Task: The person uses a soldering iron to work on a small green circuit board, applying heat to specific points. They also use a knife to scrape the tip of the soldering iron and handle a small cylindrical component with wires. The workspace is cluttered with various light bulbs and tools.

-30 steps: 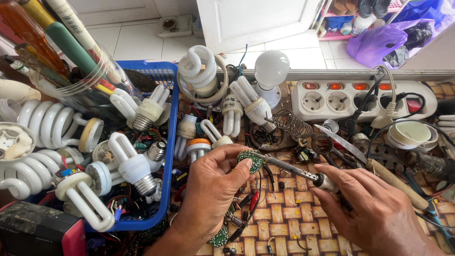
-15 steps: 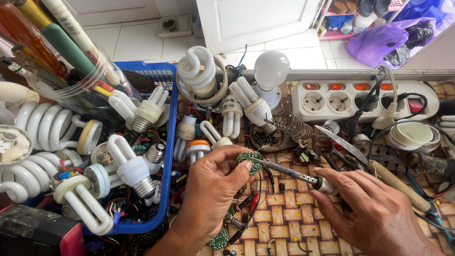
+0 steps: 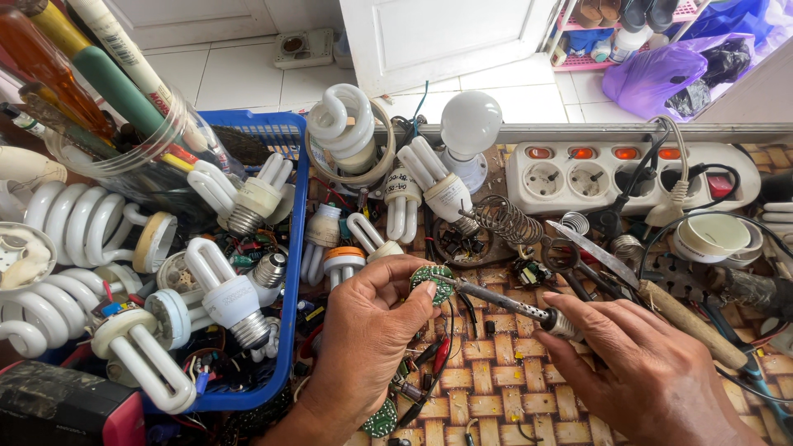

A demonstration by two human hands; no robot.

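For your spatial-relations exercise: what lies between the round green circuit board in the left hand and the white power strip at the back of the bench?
In the head view, between the circuit board and the power strip lies a coiled wire soldering-iron stand, with the left hand below.

Home lamp-repair bench: spare bulbs (image 3: 223, 289), soldering iron (image 3: 504, 299)

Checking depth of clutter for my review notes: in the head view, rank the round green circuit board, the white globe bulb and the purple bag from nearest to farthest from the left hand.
1. Green circuit board: pinched in the left hand at its fingertips.
2. Globe bulb: above the hand, at the table's far edge.
3. Purple bag: on the floor, top right.
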